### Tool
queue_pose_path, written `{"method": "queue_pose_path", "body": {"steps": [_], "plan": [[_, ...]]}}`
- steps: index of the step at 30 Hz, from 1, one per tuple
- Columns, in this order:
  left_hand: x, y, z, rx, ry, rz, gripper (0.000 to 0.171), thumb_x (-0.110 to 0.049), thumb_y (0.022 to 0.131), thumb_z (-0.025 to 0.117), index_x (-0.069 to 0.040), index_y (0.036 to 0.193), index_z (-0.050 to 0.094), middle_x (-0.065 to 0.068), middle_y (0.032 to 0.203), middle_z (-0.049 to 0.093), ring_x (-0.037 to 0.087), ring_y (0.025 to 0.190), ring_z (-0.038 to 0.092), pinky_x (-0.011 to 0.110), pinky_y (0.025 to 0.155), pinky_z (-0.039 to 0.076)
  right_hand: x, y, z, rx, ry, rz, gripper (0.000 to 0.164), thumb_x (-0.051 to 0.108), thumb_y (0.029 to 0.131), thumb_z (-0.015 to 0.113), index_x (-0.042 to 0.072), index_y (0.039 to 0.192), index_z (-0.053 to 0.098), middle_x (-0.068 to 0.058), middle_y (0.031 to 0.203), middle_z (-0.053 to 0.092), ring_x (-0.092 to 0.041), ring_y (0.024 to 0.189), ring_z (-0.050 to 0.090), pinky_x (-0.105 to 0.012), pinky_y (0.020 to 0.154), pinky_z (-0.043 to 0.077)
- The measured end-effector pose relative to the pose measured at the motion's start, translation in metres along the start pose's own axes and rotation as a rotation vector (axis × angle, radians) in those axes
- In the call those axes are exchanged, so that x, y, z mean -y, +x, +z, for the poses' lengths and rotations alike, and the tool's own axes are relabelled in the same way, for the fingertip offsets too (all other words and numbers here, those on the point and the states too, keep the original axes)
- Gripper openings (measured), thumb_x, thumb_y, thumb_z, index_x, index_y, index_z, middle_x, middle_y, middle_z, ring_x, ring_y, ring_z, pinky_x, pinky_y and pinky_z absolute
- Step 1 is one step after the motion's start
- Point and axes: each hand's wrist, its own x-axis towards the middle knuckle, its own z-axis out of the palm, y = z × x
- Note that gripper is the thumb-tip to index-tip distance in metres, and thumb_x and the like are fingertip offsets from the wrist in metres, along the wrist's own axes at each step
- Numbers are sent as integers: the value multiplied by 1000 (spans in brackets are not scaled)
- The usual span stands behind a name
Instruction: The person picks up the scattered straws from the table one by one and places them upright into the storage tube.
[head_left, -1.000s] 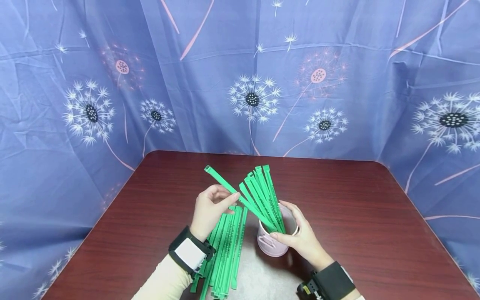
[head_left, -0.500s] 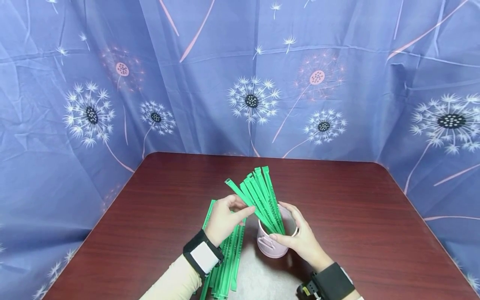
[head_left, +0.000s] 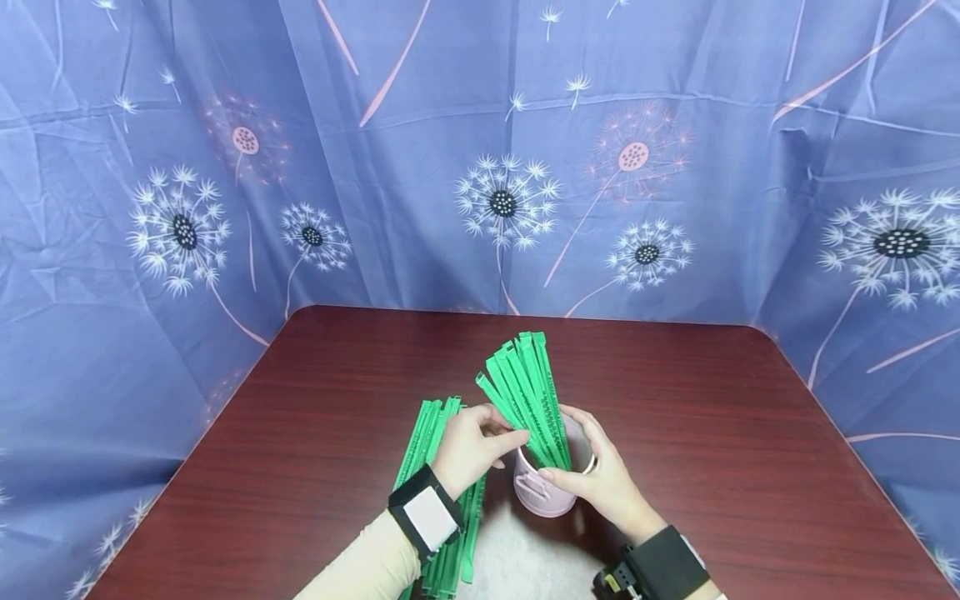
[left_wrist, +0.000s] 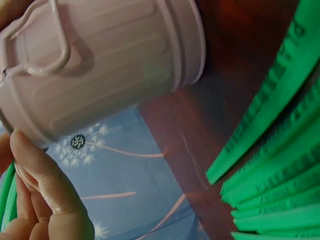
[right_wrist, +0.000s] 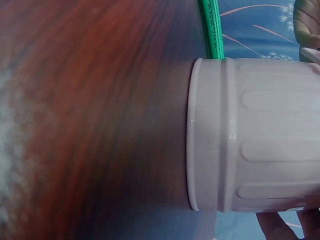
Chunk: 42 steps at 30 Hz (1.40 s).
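Observation:
My left hand (head_left: 472, 446) pinches a long, slim green wrapped stick (head_left: 495, 398) between thumb and fingers at the rim of a small pale pink pail (head_left: 543, 493). The stick's lower end is hidden in the pail. Several more green wrapped sticks (head_left: 532, 392) lean in the pail, their tops fanned to the upper left. My right hand (head_left: 603, 479) grips the pail from the right, thumb at the near rim. In the left wrist view the pail (left_wrist: 110, 65) shows its wire-like handle, and the left thumb and fingers (left_wrist: 52, 195) meet just by its rim.
A loose pile of green wrapped sticks (head_left: 450, 542) lies on the table left of the pail, partly under the left wrist. The dark red-brown table (head_left: 712, 417) has a pale glare patch in front. A blue dandelion-print cloth (head_left: 405, 183) hangs behind.
My left hand has moved right and down toward the pail, and its stick has slid deeper in beside the others. The right hand and the pail have stayed in place.

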Motion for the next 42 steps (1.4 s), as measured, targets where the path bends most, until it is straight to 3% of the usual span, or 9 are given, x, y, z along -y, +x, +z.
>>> {"method": "queue_pose_path", "body": {"steps": [6,9,12,15,21,24,27,34,42], "plan": [[6,-1,1,9,-29,-22,23,-23,83,80,-3,88,70,8,78,69,20,64,66,28,52,57,0,1,0,6,-4,3,80,14,74,86,19,143,47,-3,143,50,-16,133,43,-56,109,32],[11,-3,-4,10,-22,-40,26,-28,82,80,-5,92,70,6,83,69,24,68,67,31,56,59,2,1,0,8,-14,19,80,16,74,86,22,143,46,0,143,50,-11,132,43,-44,110,34],[19,-4,-14,-5,76,-45,28,-33,81,80,-9,93,72,1,86,69,20,75,65,30,63,56,2,0,1,1,-22,32,81,16,74,87,22,143,47,1,143,50,-2,129,42,-28,108,34],[28,-7,-29,-36,243,-69,29,-37,82,79,-12,94,73,-3,86,69,12,80,62,27,65,50,1,-1,1,-8,-19,33,80,15,73,87,21,143,47,0,143,50,2,127,42,-20,106,32],[45,-12,-62,-124,527,-200,19,-27,84,77,-16,99,74,-1,92,72,19,82,67,33,61,48,1,0,1,-13,-8,20,79,14,73,87,19,142,49,-2,141,52,1,127,42,-17,105,31],[52,-13,-73,-149,612,-271,20,-22,85,77,-15,103,73,1,96,72,23,86,68,39,64,51,0,-1,1,-16,-12,11,79,14,73,87,19,142,49,-2,140,52,1,127,43,-17,105,31],[58,-15,-80,-122,660,-318,26,-20,85,77,-10,108,71,5,99,70,25,89,67,43,68,53,0,-1,1,-18,-13,6,79,14,73,87,20,142,49,-2,140,53,2,127,43,-17,105,31],[67,-17,-84,-42,644,-339,31,-18,81,81,-2,104,70,5,88,69,22,79,65,38,67,52,0,-1,1,-15,-11,15,79,14,73,87,19,142,48,-2,141,52,3,127,42,-19,106,31],[70,-18,-86,-95,492,-355,19,-13,83,77,0,96,70,7,82,69,14,60,64,29,53,55,2,-1,0,-8,-14,30,79,15,74,86,20,143,48,-2,142,51,1,128,42,-25,107,33]]}}
